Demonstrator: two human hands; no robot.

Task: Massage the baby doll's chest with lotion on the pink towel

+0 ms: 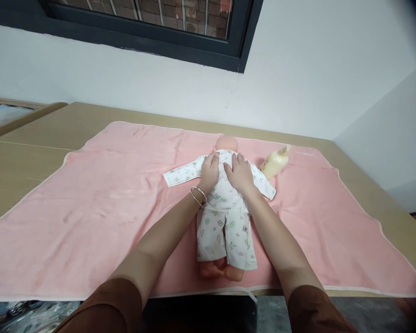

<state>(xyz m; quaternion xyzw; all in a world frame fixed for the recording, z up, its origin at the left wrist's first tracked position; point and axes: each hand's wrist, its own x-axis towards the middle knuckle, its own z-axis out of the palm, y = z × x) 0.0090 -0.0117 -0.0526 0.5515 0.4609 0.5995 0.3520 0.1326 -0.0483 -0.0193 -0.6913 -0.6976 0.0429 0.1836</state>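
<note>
A baby doll (224, 210) in a white patterned top and trousers lies on a pink blanket (100, 203), its head toward the wall and its feet toward me. My left hand (210, 170) rests flat on the doll's upper body at its left shoulder, fingers stretched out. A bangle circles that wrist. My right hand (239, 173) lies flat on the doll's other shoulder, fingers apart. Both hands press on the white top and hold nothing. A cream feeding bottle (275, 163) lies on the blanket just right of the doll's head.
The blanket covers most of a wooden table (27, 152) that stands against a white wall under a dark-framed window (180, 41). A second wooden surface edges in at the far left. Clutter shows below the table's front edge at bottom left.
</note>
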